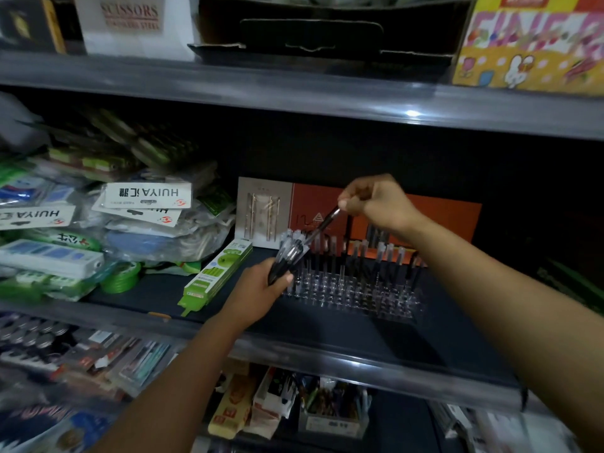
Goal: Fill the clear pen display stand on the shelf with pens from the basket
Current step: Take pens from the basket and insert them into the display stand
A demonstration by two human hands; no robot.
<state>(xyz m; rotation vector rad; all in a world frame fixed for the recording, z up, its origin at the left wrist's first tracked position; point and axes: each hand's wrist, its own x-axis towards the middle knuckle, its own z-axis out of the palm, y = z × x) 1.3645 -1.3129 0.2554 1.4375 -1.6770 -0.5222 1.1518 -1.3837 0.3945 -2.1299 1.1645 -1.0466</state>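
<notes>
The clear pen display stand sits on the dark middle shelf, its back rows holding several upright pens. My left hand grips a bundle of black pens with clear caps just left of the stand. My right hand pinches the end of a single black pen, held slanted above the stand's back left, its lower end near the bundle. The basket is out of view.
An orange and beige pen box stands behind the stand. A green box lies to its left beside piled stationery packs. The upper shelf edge overhangs. More goods fill the lower shelf.
</notes>
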